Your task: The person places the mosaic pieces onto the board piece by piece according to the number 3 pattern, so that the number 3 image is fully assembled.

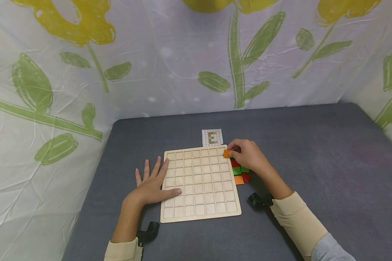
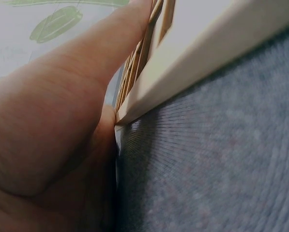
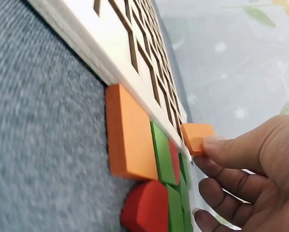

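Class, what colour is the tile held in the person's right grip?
The tile is orange, clearest in the right wrist view.

the head view is softly, fairly evenly lit, with small pale glints on the wall hanging and a dark shadow beside the right sleeve. in the left wrist view, the counter looks blurred and the left hand darkens underneath. the right wrist view shows the board washed nearly white, the wall hanging hazy.

dark grey table | gridded wooden board | grid-printed card beyond it | red, green, orange pieces beside it
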Action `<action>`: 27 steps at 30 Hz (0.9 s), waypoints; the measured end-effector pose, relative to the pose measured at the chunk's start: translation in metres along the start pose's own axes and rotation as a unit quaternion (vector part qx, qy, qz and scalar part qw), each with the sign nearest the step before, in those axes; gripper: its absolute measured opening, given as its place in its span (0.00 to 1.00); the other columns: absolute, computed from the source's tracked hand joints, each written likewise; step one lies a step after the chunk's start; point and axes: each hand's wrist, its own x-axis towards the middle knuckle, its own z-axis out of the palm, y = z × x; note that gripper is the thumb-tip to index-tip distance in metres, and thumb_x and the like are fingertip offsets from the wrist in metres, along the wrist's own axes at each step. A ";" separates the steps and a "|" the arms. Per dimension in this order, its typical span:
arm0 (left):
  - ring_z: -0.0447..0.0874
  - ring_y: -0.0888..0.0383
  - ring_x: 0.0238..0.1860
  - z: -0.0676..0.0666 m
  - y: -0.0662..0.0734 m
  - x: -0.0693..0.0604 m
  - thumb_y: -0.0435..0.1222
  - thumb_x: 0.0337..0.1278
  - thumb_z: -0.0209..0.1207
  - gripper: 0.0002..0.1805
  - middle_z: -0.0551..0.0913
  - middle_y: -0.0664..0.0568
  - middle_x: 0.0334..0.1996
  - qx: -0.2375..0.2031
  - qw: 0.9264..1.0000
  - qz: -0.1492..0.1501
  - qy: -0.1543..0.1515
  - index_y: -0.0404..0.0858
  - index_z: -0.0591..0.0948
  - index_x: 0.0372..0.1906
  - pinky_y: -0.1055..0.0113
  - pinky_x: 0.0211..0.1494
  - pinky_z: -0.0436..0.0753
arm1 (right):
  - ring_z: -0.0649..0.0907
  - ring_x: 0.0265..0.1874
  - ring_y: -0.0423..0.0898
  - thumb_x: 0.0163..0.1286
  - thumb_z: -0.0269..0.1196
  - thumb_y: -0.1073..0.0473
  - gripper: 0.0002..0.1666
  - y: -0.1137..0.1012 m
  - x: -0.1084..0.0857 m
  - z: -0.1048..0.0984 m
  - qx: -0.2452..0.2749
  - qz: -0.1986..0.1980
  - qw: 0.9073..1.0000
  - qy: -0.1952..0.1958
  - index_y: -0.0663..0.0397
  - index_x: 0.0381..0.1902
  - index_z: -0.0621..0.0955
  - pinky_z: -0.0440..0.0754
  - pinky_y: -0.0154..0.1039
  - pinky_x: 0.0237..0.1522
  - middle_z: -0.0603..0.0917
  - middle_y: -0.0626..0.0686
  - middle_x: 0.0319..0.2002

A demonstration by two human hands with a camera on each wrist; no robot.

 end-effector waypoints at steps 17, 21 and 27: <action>0.11 0.41 0.74 -0.003 0.000 -0.002 0.77 0.43 0.57 0.68 0.28 0.49 0.80 -0.004 1.000 0.003 -0.007 0.52 0.38 0.82 0.39 0.63 0.11 | 0.81 0.35 0.49 0.69 0.66 0.67 0.05 -0.009 0.006 0.012 0.004 -0.017 1.000 -0.004 0.59 0.42 0.85 0.80 0.45 0.38 0.85 0.52 0.35; 0.12 0.39 0.74 -0.004 0.001 -0.003 0.76 0.45 0.57 0.67 0.29 0.48 0.80 -0.003 1.000 0.004 -0.007 0.51 0.38 0.82 0.38 0.64 0.12 | 0.81 0.35 0.48 0.70 0.65 0.66 0.04 -0.012 0.006 0.013 0.007 -0.018 1.000 -0.015 0.58 0.42 0.84 0.80 0.44 0.38 0.84 0.51 0.35; 0.13 0.38 0.75 -0.005 0.003 -0.005 0.75 0.47 0.57 0.66 0.30 0.47 0.80 0.004 1.000 0.007 -0.003 0.50 0.39 0.82 0.35 0.65 0.14 | 0.81 0.35 0.48 0.70 0.66 0.67 0.04 -0.018 0.005 0.014 0.004 -0.027 1.000 -0.013 0.57 0.41 0.84 0.80 0.45 0.38 0.84 0.51 0.35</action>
